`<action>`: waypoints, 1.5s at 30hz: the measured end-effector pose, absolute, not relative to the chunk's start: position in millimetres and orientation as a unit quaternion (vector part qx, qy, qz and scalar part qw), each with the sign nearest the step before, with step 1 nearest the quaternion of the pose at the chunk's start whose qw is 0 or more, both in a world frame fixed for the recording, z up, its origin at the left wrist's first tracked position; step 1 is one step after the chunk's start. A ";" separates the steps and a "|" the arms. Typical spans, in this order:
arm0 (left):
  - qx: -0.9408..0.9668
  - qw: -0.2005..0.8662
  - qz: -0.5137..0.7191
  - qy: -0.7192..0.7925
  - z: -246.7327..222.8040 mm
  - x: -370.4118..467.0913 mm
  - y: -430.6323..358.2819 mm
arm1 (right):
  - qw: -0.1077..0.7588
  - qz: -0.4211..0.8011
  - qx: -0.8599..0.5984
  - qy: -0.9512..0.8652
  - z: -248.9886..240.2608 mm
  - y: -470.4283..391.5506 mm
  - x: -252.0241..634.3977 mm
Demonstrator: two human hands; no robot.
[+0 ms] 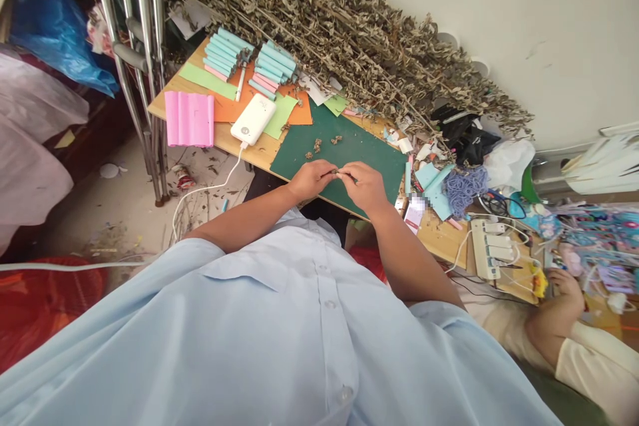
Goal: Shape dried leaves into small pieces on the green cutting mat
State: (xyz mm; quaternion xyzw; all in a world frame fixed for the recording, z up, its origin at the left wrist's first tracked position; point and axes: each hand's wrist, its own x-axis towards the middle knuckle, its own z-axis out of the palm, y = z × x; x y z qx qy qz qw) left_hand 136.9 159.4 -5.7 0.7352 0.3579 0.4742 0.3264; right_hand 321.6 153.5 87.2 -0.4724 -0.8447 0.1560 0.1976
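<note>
Over the green mat, my left hand and my right hand meet with their fingertips pinched together. Between them is a small brownish bit that looks like dried leaf, mostly hidden by the fingers. Several crumpled dried leaf pieces lie on the mat just beyond my hands. Left of the mat rests a white power bank with a white cable plugged in. Rolled light-blue paper tubes are stacked behind it, with a few pink ones among them.
A large heap of dried leafy stalks lies along the back. Pink folded paper overhangs the left table edge near metal crutches. At right are purple yarn, a phone, a power strip and another person's arm.
</note>
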 end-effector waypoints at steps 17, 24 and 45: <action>0.717 0.336 0.476 0.384 -5.4 137.1 158.9 | 0.024 0.085 -0.388 -0.917 109.2 165.7 321.6; 0.724 0.336 0.465 0.382 -4.9 137.3 159.6 | -0.015 0.108 -0.389 -0.915 117.8 173.6 322.8; 0.736 0.326 0.466 0.367 -2.3 136.5 160.4 | -0.079 0.119 -0.409 -0.901 128.2 195.2 309.4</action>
